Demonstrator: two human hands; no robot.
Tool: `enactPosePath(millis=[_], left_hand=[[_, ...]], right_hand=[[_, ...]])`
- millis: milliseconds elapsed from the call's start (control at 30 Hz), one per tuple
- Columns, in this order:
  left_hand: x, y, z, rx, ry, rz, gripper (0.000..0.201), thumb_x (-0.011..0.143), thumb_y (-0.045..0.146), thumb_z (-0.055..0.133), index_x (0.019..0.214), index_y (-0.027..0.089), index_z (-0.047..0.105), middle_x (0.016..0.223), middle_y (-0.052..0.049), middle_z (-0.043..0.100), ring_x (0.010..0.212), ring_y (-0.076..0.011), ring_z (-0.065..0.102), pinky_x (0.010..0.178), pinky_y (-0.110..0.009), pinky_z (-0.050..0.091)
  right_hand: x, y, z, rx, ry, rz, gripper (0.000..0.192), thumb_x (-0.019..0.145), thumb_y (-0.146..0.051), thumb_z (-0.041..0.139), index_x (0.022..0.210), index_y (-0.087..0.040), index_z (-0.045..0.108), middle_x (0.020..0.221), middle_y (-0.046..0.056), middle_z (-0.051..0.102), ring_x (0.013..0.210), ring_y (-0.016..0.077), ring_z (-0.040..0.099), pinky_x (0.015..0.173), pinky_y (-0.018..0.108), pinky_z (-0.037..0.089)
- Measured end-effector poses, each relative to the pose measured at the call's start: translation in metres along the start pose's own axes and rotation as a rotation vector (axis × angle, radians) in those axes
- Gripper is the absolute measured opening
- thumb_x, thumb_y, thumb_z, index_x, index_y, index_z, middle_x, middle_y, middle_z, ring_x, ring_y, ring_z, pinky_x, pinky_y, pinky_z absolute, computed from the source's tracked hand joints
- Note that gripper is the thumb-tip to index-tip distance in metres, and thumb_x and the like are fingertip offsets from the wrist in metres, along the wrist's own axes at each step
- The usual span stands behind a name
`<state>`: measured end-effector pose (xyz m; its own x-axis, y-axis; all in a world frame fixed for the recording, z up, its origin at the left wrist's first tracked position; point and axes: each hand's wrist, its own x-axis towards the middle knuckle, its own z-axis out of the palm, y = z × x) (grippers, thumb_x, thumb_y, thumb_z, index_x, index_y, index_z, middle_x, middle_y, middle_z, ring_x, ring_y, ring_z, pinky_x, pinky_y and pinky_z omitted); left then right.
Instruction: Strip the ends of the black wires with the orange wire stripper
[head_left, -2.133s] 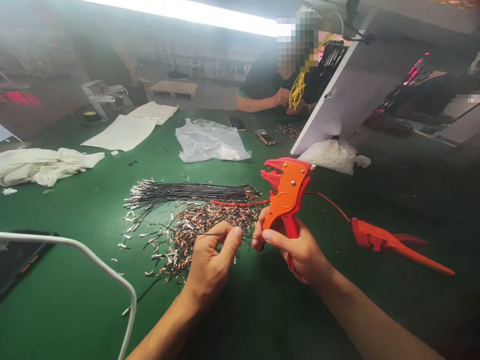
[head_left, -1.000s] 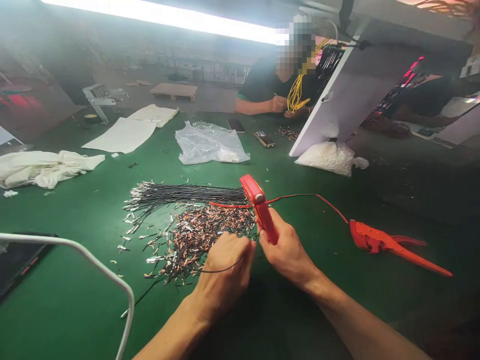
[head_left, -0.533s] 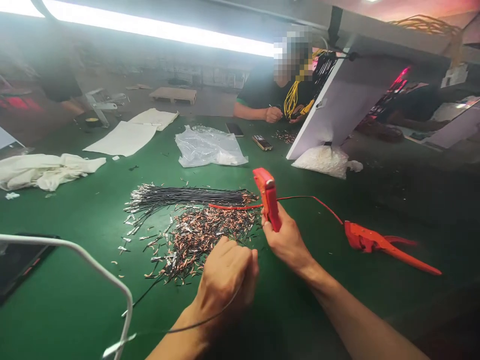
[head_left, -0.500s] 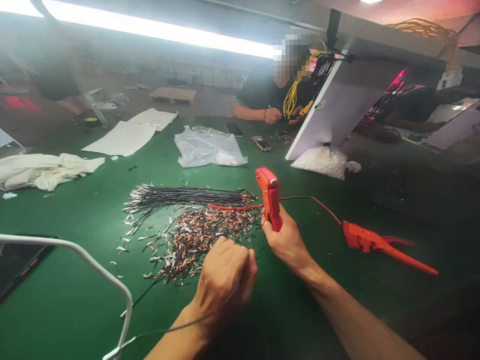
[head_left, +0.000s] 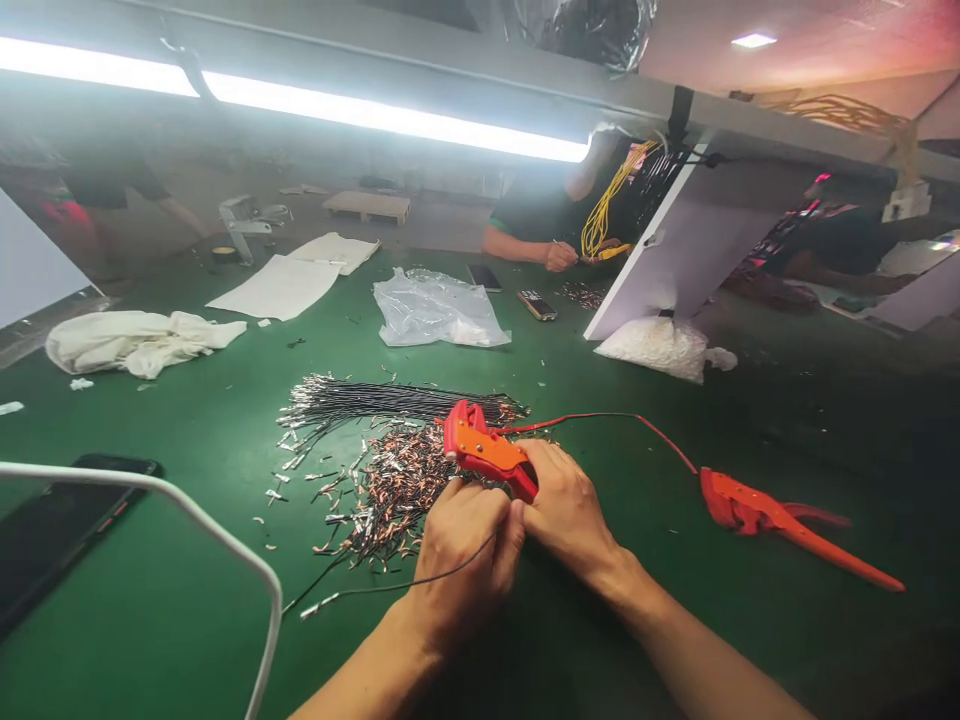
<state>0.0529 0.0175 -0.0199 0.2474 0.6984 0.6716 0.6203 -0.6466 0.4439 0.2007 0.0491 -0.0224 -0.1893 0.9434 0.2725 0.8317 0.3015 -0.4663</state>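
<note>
My left hand [head_left: 466, 540] is closed around a thin black wire [head_left: 390, 587], whose silvery terminal end trails out to the left over my wrist. In my right hand [head_left: 566, 505] are red-and-orange wire strippers [head_left: 487, 450], their head pointing left above a heap of cut wire scraps [head_left: 405, 480]. Both hands meet, fingers touching or nearly so, just below the tool. Behind the heap lies a bundle of black wires [head_left: 397, 398] with terminals at its left end. The wire's tip near the fingers is hidden.
A second pair of red strippers [head_left: 795, 525] lies at right, by a red cord [head_left: 600, 415]. A clear plastic bag [head_left: 439, 308], papers [head_left: 277, 285] and cloth [head_left: 142, 340] are farther back. At left are a white cable [head_left: 217, 530] and a black phone [head_left: 75, 520]. A co-worker's hand [head_left: 560, 256] is across the table.
My right hand has turned the strippers from upright to pointing left and brought them to my left hand. The wire's terminal end has swung forward. The view has shifted slightly.
</note>
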Motion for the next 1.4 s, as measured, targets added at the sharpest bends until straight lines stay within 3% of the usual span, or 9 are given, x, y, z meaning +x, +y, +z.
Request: enactPosePath(millis=[333, 900, 1267, 1400], left_hand=[[0.0, 0.0, 0.001, 0.004, 0.054, 0.0, 0.028, 0.091, 0.011, 0.046, 0.064, 0.021, 0.041, 0.058, 0.002, 0.051, 0.054, -0.0131, 0.043, 0.059, -0.028, 0.036], [-0.002, -0.001, -0.001, 0.006, 0.019, 0.001, 0.029, 0.09, 0.012, 0.047, 0.063, 0.02, 0.044, 0.057, 0.001, 0.05, 0.053, -0.0127, 0.042, 0.059, -0.028, 0.036], [0.0, -0.003, -0.006, -0.038, 0.128, 0.001, 0.027, 0.09, 0.009, 0.045, 0.065, 0.02, 0.045, 0.057, 0.003, 0.051, 0.053, -0.0123, 0.043, 0.059, -0.03, 0.034], [0.0, -0.003, -0.007, -0.023, 0.14, -0.008, 0.027, 0.09, 0.008, 0.046, 0.066, 0.02, 0.045, 0.056, 0.004, 0.05, 0.052, -0.0119, 0.042, 0.059, -0.03, 0.032]], right_hand=[[-0.003, 0.002, 0.004, -0.172, -0.022, -0.048, 0.038, 0.072, -0.011, 0.051, 0.109, -0.012, 0.06, 0.101, 0.014, 0.067, 0.093, 0.0302, 0.058, 0.084, 0.041, 0.043], [-0.004, 0.001, 0.002, -0.203, -0.064, -0.036, 0.039, 0.075, -0.014, 0.052, 0.113, -0.012, 0.059, 0.105, 0.013, 0.066, 0.095, 0.0307, 0.057, 0.084, 0.041, 0.042], [-0.003, 0.0, 0.0, -0.175, -0.01, -0.034, 0.04, 0.073, -0.009, 0.052, 0.111, -0.013, 0.06, 0.101, 0.011, 0.066, 0.092, 0.0295, 0.057, 0.082, 0.041, 0.044], [0.0, 0.006, -0.009, -0.091, 0.045, 0.035, 0.035, 0.078, -0.015, 0.052, 0.113, -0.014, 0.059, 0.103, 0.012, 0.065, 0.096, 0.0302, 0.057, 0.086, 0.044, 0.044]])
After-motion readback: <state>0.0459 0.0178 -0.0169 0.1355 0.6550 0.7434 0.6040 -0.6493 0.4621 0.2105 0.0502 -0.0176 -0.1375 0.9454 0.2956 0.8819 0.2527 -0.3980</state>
